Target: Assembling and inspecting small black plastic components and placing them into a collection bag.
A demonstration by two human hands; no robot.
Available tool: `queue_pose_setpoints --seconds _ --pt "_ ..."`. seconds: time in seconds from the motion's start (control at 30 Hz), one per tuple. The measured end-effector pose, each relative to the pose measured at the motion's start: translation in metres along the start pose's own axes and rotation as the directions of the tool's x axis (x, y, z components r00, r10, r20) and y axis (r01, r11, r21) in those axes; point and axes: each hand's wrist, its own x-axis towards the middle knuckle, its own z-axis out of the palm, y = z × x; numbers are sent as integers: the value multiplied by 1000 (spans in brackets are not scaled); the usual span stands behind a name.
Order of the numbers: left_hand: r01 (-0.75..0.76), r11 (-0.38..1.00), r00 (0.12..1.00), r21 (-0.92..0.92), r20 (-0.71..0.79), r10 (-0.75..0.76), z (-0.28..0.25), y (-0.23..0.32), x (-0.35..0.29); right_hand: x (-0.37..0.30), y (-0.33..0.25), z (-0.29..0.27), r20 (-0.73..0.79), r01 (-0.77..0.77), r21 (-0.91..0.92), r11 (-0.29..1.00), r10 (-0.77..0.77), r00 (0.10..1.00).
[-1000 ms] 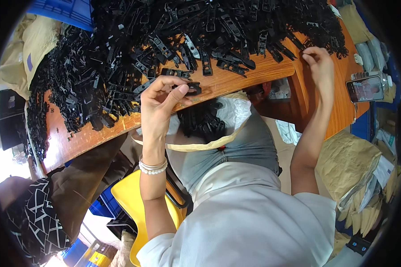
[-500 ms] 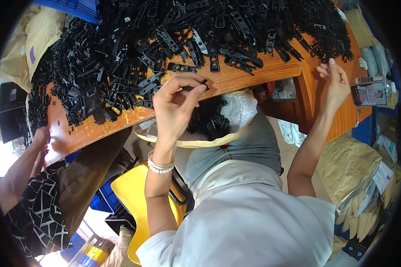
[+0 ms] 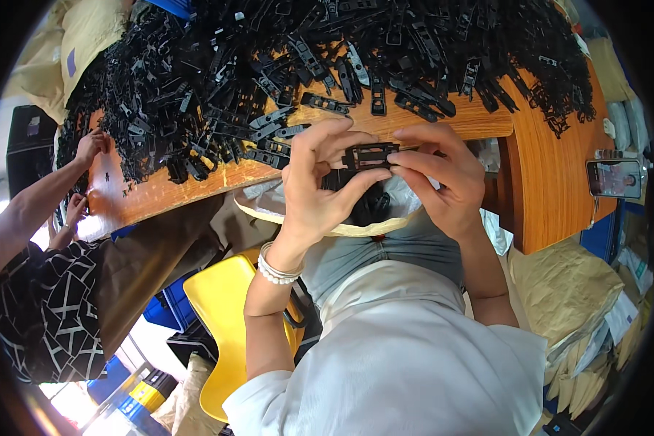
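A black plastic clip-like part (image 3: 370, 155) with slots through it is held level above my lap. My left hand (image 3: 314, 182) closes on its left end between thumb and fingers. From the other side, the fingertips of my right hand (image 3: 447, 178) pinch the right end; whether they also hold a smaller piece is hidden. Just below is an open bag (image 3: 334, 231) with a pale lining and tan rim, with black parts (image 3: 374, 207) inside. Beyond my hands, a large heap of similar black parts (image 3: 414, 51) covers much of the wooden table (image 3: 487, 125).
At the left, a co-worker's hand (image 3: 91, 145) and other hand (image 3: 75, 209) are at the table's edge. A phone (image 3: 614, 178) stands upright at the right. A yellow chair (image 3: 221, 305) is left of me; paper sacks (image 3: 563, 283) lie to the right.
My right hand has come from the heap's right end to the middle and grips the part with my left hand. The part now shows plainly. The co-worker's hand has moved farther up the table.
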Motion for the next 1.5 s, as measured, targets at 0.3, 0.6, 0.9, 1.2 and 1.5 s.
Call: queue_pose_setpoints --seconds 0.3,0.6,0.9,1.2,1.5 --pt "227 773 958 -592 -7 -287 9 -4 -4 -7 6 5 37 -4 98 995 0 999" --pt "-114 756 993 644 66 93 27 -48 38 -32 19 6 -337 -326 439 837 490 804" --pt "344 916 918 207 -278 -282 13 -23 16 -30 28 5 -133 -461 411 787 552 824" --pt "656 685 745 -318 128 -654 -5 -3 10 -10 10 12 -46 -570 376 731 629 776" --pt "541 809 840 -230 100 -533 16 -1 8 -21 9 17 -57 -514 521 682 629 775"
